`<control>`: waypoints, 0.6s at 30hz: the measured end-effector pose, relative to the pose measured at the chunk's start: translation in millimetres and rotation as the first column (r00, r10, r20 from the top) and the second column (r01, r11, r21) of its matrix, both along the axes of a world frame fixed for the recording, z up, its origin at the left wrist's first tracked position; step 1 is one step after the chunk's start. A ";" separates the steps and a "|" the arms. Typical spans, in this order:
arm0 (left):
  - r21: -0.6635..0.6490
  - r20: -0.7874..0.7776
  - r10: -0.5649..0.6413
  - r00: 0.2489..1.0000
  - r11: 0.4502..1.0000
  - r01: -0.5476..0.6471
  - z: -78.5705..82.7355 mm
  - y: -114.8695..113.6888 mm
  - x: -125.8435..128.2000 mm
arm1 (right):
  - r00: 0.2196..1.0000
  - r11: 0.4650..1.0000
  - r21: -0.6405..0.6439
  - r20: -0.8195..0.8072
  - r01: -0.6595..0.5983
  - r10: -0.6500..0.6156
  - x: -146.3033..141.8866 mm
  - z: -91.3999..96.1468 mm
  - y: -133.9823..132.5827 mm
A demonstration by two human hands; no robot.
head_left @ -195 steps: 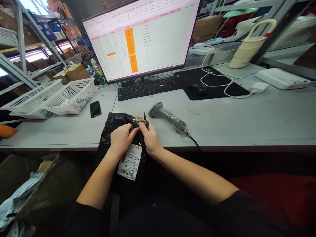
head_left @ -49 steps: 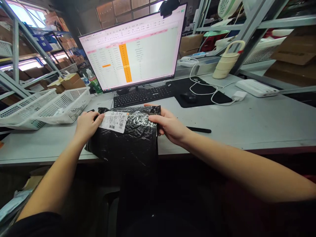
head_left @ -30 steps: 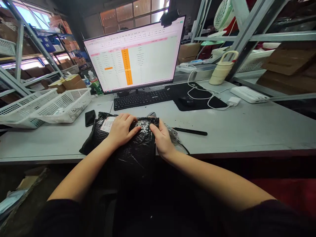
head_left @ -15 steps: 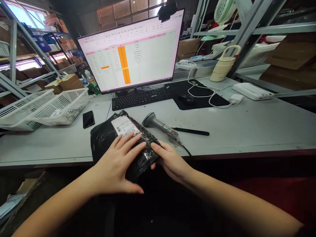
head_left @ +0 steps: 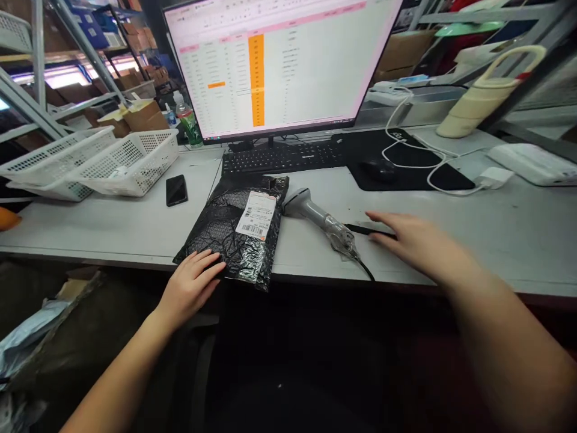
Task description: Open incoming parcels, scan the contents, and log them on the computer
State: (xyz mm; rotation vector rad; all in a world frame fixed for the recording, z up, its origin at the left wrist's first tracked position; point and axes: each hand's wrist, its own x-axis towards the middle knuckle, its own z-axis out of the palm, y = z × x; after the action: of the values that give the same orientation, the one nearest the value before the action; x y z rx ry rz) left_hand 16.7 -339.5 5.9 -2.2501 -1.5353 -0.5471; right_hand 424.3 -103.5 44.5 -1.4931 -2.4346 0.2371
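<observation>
A black plastic mailer bag (head_left: 216, 225) with a white printed label (head_left: 256, 215) lies on the desk, its near end jutting past the front edge. My left hand (head_left: 192, 285) rests on its near left corner, fingers stretched out and not gripping. To the right of the bag lies a grey handheld barcode scanner (head_left: 315, 216), its handle wrapped in clear plastic. My right hand (head_left: 417, 243) is at a slim black stick-like tool (head_left: 360, 228), thumb and fingers apart on either side of it. The tool's right end is hidden by the hand.
Behind the bag are a keyboard (head_left: 283, 157) and a monitor (head_left: 288, 72). A phone (head_left: 176, 190) and white perforated baskets (head_left: 135, 162) stand at left. On the right are a mouse (head_left: 381, 170) on a black pad, a white cable, and a cream bottle (head_left: 471, 108).
The mailer bag has been laid down on the desk and turned. My right hand has let go of it and moved right to the black tool. My left hand has slid to its near corner.
</observation>
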 end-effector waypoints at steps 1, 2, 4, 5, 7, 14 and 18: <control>0.013 -0.024 -0.028 0.999 1.000 0.028 3.8 4.4 2.7 | 0.996 0.999 -0.036 0.086 0.013 -0.009 3.1 -5.6 4.7; 0.018 -0.053 -0.065 0.996 0.998 0.066 8.7 10.1 4.7 | 0.990 0.998 -0.049 0.142 0.027 -0.020 3.9 -10.4 6.0; 0.002 -0.103 -0.151 0.983 0.988 0.152 19.1 23.0 5.9 | 0.977 0.998 -0.014 0.208 0.058 -0.054 0.6 -16.4 2.2; -0.012 -0.119 -0.189 0.975 0.982 0.188 23.6 29.1 5.1 | 0.970 0.997 0.013 0.229 0.081 -0.082 -2.0 -17.5 -0.9; -0.044 -0.138 -0.236 0.962 0.972 0.232 29.9 39.2 1.8 | 0.958 0.988 0.046 0.241 0.148 -0.154 -6.1 -16.4 -6.2; -0.122 -0.183 -0.331 0.926 0.942 0.313 32.2 56.1 -0.9 | 0.973 0.962 0.187 -0.156 0.199 -0.171 -10.1 6.3 -30.2; -0.138 -0.187 -0.341 0.921 0.938 0.319 38.1 55.6 -2.6 | 0.958 0.994 0.098 -0.286 0.053 -0.022 -26.1 18.6 -60.2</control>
State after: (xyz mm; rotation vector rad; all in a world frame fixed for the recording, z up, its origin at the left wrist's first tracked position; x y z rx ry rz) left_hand 14.1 -283.9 44.0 -2.5751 -1.1124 -0.3089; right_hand 398.3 -163.7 63.1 -1.3552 -2.1554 0.2905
